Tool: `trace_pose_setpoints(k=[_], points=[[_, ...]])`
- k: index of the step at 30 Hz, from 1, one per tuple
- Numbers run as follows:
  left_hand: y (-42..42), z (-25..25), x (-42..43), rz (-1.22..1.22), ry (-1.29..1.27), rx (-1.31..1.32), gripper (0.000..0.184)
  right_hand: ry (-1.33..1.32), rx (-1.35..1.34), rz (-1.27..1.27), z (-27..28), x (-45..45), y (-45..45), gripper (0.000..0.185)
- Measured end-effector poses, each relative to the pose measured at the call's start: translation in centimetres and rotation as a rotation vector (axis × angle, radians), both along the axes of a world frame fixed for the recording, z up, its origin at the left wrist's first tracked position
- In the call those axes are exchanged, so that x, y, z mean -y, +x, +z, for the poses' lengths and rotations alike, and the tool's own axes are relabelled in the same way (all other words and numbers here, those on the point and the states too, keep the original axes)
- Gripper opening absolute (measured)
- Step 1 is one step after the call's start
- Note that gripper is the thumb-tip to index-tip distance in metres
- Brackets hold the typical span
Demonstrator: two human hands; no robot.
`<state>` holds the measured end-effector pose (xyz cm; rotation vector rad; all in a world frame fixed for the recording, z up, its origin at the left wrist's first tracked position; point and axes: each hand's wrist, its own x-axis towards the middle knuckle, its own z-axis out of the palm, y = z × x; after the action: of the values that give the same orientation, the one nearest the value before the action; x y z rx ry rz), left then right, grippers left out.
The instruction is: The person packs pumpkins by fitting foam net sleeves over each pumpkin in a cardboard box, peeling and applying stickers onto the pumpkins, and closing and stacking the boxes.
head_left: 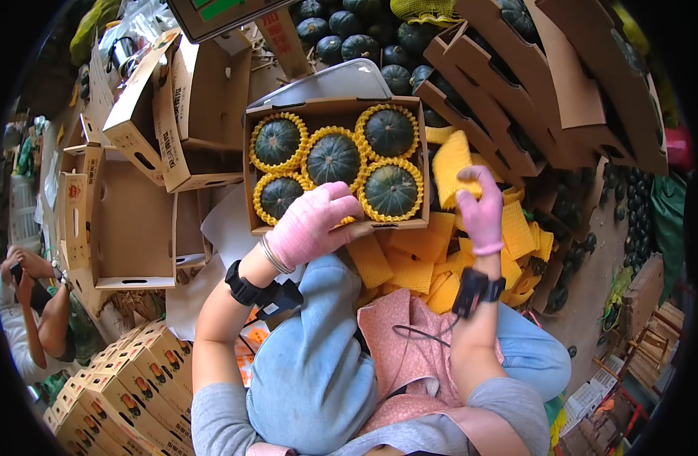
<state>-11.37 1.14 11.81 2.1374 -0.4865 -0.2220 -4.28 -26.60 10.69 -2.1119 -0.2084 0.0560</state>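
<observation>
An open cardboard box (258, 220) in front of me holds several dark green squashes, each in a yellow foam net; one squash (332, 159) sits in the middle. My left hand (309, 226), in a pink glove, is closed over the box's near wall, with its fingers inside the rim and beside the front squashes. Right of the box, my right hand (482, 209), also gloved in pink, pinches a flat yellow foam net sleeve (450, 169). Below it lies a loose pile of more foam sleeves (412, 271).
A scale's grey platform (330, 83) shows behind the box, its display (216, 11) above. Empty cartons (136, 216) stand left, folded printed cartons (128, 384) lower left. Filled cartons (509, 91) lean at upper right. Loose squashes (360, 47) lie behind. Another person (33, 311) sits far left.
</observation>
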Motion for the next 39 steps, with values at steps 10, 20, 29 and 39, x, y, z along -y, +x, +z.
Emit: trace_pose_setpoints(k=[10,20,29,39], points=[[-0.6,0.3,1.7,0.351,-0.394,0.054,0.033,0.71,-0.079,0.062,2.3,-10.8,-5.6,0.049],[-0.7,-0.4,-1.1,0.318,-1.66,-0.69,0.033,0.714,-0.456,0.117,0.6,-10.4,-2.7,0.024],[-1.7,0.6,-1.6,0.269,-1.263,-0.644,0.038,0.883,-0.963,0.1,1.3,-12.5,-2.3,0.048],[-0.6,-2.6,-0.1,0.65,-1.019,-0.257,0.046,0.342,-0.169,0.28,0.1,-13.5,-3.8,0.025]])
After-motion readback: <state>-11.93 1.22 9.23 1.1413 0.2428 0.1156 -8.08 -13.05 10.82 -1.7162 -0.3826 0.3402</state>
